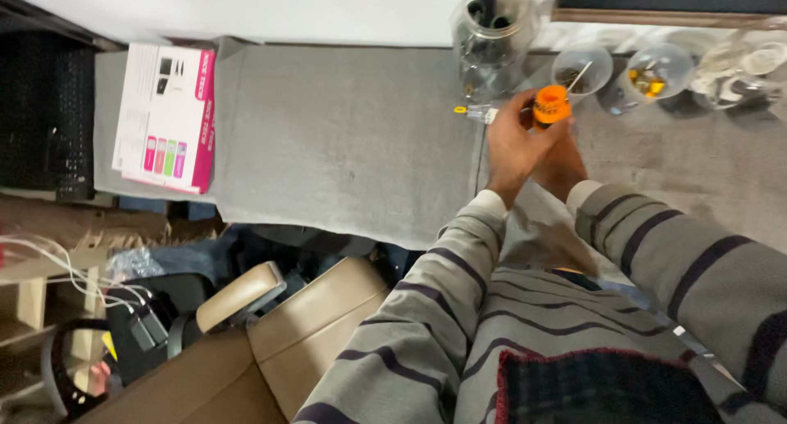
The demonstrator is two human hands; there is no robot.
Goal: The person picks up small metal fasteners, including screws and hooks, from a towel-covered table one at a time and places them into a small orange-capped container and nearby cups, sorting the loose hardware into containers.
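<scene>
I see my left hand (515,141) with its fingers wrapped round an orange-capped tool (551,106) near the counter's (344,137) far edge. My right hand (561,163) sits tucked behind it, and I cannot tell how its fingers stand. Just beyond are a jar (490,35) and two clear cups (584,68). A pink-and-white box (166,117) lies at the counter's left edge.

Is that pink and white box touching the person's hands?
Apart. The head view shows the pink and white box lying far across the grey mat from both hands.
</scene>
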